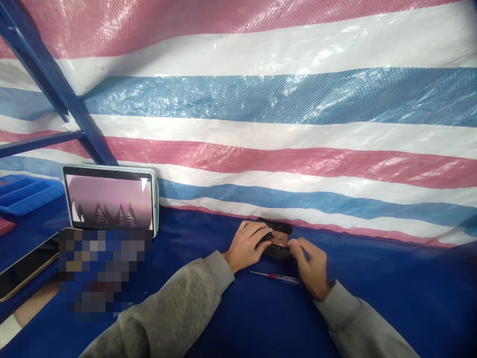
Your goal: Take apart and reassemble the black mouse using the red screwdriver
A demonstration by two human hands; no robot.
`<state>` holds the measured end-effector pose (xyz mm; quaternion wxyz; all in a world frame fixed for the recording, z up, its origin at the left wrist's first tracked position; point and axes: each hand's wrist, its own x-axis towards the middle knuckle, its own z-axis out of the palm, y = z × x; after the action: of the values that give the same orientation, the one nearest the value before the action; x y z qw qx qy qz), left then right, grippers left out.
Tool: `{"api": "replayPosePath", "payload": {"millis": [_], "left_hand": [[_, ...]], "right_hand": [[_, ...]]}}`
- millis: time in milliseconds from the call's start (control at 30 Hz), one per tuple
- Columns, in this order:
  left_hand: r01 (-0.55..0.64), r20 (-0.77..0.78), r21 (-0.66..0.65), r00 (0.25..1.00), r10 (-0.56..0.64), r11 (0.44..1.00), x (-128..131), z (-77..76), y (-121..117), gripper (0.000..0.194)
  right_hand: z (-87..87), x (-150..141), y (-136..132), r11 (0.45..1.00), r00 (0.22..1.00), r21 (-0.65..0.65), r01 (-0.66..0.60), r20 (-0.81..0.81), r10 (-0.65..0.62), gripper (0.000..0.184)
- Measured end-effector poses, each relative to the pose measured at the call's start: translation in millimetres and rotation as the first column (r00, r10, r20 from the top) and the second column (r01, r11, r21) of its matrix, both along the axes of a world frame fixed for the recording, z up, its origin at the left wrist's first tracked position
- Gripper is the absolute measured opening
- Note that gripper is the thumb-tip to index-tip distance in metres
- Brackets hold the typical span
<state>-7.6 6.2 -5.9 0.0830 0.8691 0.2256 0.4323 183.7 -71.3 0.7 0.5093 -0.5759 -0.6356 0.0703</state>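
Note:
A small black device with an orange-brown part on top rests on the blue table cover near the striped tarp. My left hand curls its fingers over the device's left end. My right hand pinches the device's right side with fingers closed. Both arms wear grey sleeves. A thin screwdriver with a red band lies on the cover just in front of the device, between my wrists.
A striped red, white and blue tarp hangs as the back wall. A tablet stands propped at the left, with a phone lying nearer the left edge. Blue metal frame bars rise at the upper left. Blue trays sit far left.

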Motion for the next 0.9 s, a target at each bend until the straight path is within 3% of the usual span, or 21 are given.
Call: {"api": "replayPosePath", "payload": {"millis": [133, 367, 900], "left_hand": [[-0.022, -0.127, -0.011, 0.992, 0.020, 1.000, -3, 5.0, -2, 0.023], [-0.044, -0.283, -0.021, 0.958, 0.036, 0.999, -2, 3.1, -4, 0.022], [-0.045, -0.220, -0.049, 0.975, 0.033, 0.998, -1, 0.4, -3, 0.023]], "right_hand": [[-7.4, 6, 2, 0.995, 0.992, -0.015, 0.102, -0.071, -0.102, 0.034], [-11.5, 8, 4, 0.995, 0.993, -0.039, 0.088, -0.074, -0.091, 0.036], [-5.8, 6, 2, 0.996, 0.994, -0.041, 0.080, -0.078, -0.083, 0.036]]}}
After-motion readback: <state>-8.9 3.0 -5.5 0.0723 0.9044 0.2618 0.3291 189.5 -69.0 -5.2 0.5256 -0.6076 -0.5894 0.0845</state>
